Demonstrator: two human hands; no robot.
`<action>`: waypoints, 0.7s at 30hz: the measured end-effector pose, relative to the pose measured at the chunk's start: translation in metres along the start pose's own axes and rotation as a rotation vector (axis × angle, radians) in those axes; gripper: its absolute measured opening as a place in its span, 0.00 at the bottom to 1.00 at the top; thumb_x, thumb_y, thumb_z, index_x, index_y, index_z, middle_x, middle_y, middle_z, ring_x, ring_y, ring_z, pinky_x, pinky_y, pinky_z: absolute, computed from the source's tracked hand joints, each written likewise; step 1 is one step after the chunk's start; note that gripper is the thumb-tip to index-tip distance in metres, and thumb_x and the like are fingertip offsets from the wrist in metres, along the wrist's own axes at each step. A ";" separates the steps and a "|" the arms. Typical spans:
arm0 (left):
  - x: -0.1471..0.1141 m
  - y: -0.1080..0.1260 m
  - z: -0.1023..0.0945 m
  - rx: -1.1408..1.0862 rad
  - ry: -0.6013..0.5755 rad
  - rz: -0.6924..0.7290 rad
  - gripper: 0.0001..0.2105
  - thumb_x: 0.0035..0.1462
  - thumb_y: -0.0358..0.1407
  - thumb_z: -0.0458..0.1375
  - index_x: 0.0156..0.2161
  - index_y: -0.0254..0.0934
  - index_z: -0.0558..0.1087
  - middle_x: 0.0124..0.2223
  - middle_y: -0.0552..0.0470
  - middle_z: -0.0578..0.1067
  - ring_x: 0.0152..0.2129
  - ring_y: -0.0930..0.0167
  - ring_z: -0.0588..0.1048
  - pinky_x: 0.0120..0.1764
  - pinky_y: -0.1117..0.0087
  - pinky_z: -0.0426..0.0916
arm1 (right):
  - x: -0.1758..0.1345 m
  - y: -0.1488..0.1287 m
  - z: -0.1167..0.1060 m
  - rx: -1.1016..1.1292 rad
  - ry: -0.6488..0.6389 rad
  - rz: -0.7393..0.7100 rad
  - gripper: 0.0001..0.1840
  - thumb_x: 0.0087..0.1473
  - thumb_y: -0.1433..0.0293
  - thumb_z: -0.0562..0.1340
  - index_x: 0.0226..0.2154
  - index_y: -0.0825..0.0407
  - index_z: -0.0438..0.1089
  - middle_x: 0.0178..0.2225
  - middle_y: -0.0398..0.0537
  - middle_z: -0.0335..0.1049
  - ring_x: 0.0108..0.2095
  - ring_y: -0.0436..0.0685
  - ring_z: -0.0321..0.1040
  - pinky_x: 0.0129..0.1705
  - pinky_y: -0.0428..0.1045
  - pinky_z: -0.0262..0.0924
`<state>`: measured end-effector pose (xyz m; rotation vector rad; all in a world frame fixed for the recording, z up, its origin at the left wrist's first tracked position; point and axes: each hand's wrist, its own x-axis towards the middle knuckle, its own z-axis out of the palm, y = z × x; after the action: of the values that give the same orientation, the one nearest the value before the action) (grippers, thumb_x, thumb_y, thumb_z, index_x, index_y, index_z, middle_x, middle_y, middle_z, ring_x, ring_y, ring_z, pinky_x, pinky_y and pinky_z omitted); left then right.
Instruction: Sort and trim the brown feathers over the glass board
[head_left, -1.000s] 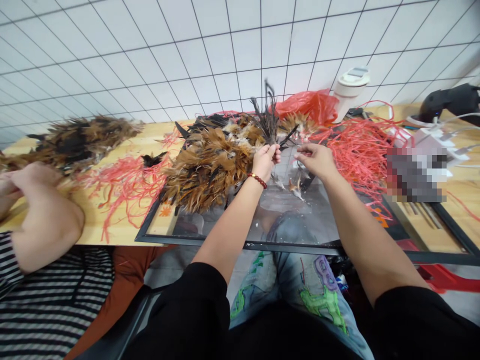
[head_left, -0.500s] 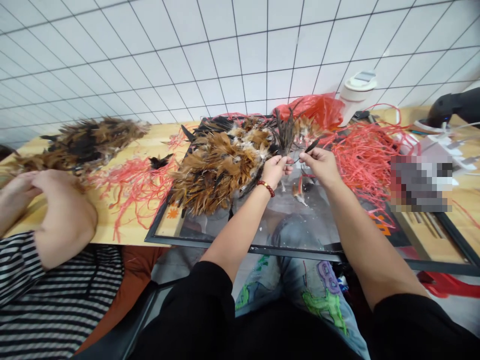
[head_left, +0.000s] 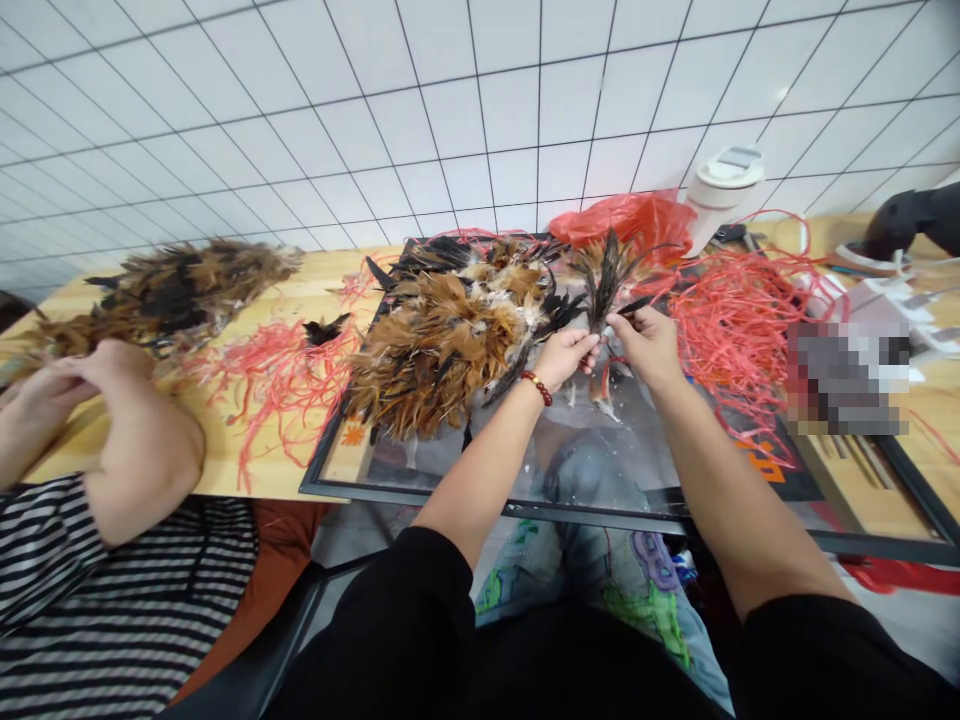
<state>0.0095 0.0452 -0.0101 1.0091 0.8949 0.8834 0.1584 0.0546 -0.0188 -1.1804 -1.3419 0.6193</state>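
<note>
My left hand (head_left: 566, 358), a beaded bracelet at its wrist, pinches the lower end of a bunch of dark feathers (head_left: 604, 275) that fans upward. Close beside it, my right hand (head_left: 649, 345) is closed at the bunch's base. A small dark feather (head_left: 636, 306) sticks out above its fingers; the fingertips partly hide what they grip. Left of my hands lies a large heap of brown feathers (head_left: 427, 360) on a dark-framed glass panel (head_left: 495, 490). A few loose reddish-white feathers (head_left: 602, 392) lie just below my fingers.
Pink plastic strips (head_left: 735, 330) are piled at right, with more strips (head_left: 277, 375) at left. A red plastic bag (head_left: 626, 218) and white tumbler (head_left: 724, 195) stand near the tiled wall. A co-worker's arm (head_left: 146, 440) rests at far left by another feather pile (head_left: 195, 285).
The dark bunch has tilted more upright and its tips spread beside my hands. My right hand has moved slightly right and down, with its feather closer to the bunch's base.
</note>
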 end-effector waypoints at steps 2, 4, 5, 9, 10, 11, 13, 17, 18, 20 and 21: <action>0.000 0.001 -0.002 -0.061 -0.005 -0.002 0.10 0.65 0.27 0.53 0.30 0.31 0.70 0.21 0.60 0.67 0.15 0.82 0.66 0.22 0.78 0.61 | 0.002 -0.002 -0.001 0.080 0.095 0.020 0.21 0.49 0.50 0.67 0.28 0.51 0.71 0.25 0.41 0.70 0.25 0.49 0.62 0.30 0.47 0.58; 0.000 0.001 -0.005 -0.133 0.002 0.002 0.08 0.65 0.28 0.54 0.32 0.31 0.70 0.22 0.60 0.67 0.16 0.82 0.67 0.23 0.78 0.61 | 0.005 -0.003 -0.002 0.160 0.205 0.067 0.21 0.50 0.49 0.67 0.29 0.51 0.71 0.26 0.41 0.70 0.23 0.47 0.59 0.29 0.46 0.57; 0.000 0.001 -0.006 -0.160 0.005 0.005 0.08 0.65 0.29 0.54 0.33 0.31 0.69 0.23 0.60 0.67 0.17 0.82 0.67 0.23 0.77 0.62 | 0.006 -0.004 -0.003 0.188 0.221 0.102 0.21 0.48 0.49 0.68 0.30 0.51 0.72 0.26 0.40 0.69 0.23 0.47 0.58 0.28 0.46 0.56; 0.000 0.000 -0.007 -0.152 -0.020 0.009 0.08 0.65 0.30 0.54 0.32 0.32 0.69 0.24 0.60 0.67 0.17 0.82 0.66 0.23 0.77 0.61 | 0.003 -0.009 -0.006 0.222 -0.101 0.232 0.23 0.39 0.50 0.74 0.29 0.51 0.74 0.24 0.40 0.69 0.24 0.48 0.62 0.30 0.47 0.61; 0.001 0.000 -0.008 -0.128 -0.031 0.009 0.09 0.65 0.29 0.54 0.31 0.32 0.68 0.24 0.60 0.67 0.17 0.82 0.66 0.23 0.77 0.60 | 0.001 -0.010 -0.005 0.228 -0.208 0.242 0.23 0.39 0.50 0.74 0.27 0.51 0.74 0.24 0.41 0.71 0.26 0.49 0.64 0.32 0.48 0.63; 0.001 -0.001 -0.008 -0.100 -0.044 0.009 0.10 0.65 0.29 0.53 0.30 0.32 0.68 0.24 0.60 0.67 0.16 0.81 0.66 0.23 0.77 0.60 | -0.001 -0.011 -0.005 0.234 -0.293 0.246 0.22 0.41 0.50 0.73 0.26 0.51 0.73 0.24 0.42 0.71 0.26 0.50 0.67 0.33 0.48 0.65; 0.002 -0.003 -0.008 -0.034 -0.075 0.012 0.11 0.65 0.29 0.53 0.28 0.33 0.66 0.23 0.59 0.67 0.16 0.81 0.65 0.23 0.76 0.59 | -0.004 -0.012 -0.002 0.248 -0.377 0.252 0.22 0.44 0.50 0.72 0.22 0.51 0.71 0.22 0.43 0.71 0.26 0.51 0.68 0.34 0.49 0.66; 0.005 -0.005 -0.012 0.246 -0.084 0.109 0.12 0.63 0.29 0.55 0.26 0.34 0.66 0.21 0.59 0.66 0.17 0.80 0.65 0.25 0.76 0.61 | -0.010 -0.005 0.010 0.201 -0.222 0.238 0.21 0.42 0.52 0.72 0.21 0.51 0.71 0.20 0.41 0.69 0.22 0.50 0.65 0.29 0.48 0.61; 0.006 -0.005 -0.014 0.332 -0.059 0.157 0.13 0.62 0.28 0.55 0.25 0.34 0.66 0.21 0.59 0.66 0.17 0.80 0.65 0.26 0.76 0.60 | -0.011 -0.004 0.013 0.171 -0.171 0.215 0.21 0.42 0.52 0.71 0.21 0.51 0.71 0.20 0.41 0.69 0.23 0.50 0.64 0.29 0.48 0.60; 0.007 -0.004 -0.016 0.427 0.014 0.224 0.14 0.61 0.26 0.56 0.23 0.34 0.66 0.20 0.59 0.66 0.18 0.80 0.65 0.26 0.76 0.60 | -0.010 -0.003 0.015 0.098 -0.133 0.156 0.19 0.45 0.52 0.68 0.22 0.51 0.72 0.21 0.42 0.70 0.24 0.52 0.64 0.29 0.49 0.61; 0.008 -0.003 -0.016 0.411 0.064 0.222 0.13 0.61 0.26 0.56 0.24 0.34 0.67 0.21 0.59 0.66 0.17 0.80 0.65 0.25 0.76 0.59 | -0.008 -0.004 0.013 0.051 -0.134 0.122 0.18 0.46 0.53 0.67 0.24 0.51 0.73 0.23 0.43 0.72 0.26 0.53 0.66 0.31 0.50 0.62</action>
<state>-0.0021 0.0563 -0.0188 1.4634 1.0581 0.9413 0.1438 0.0500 -0.0204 -1.2033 -1.3645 0.8284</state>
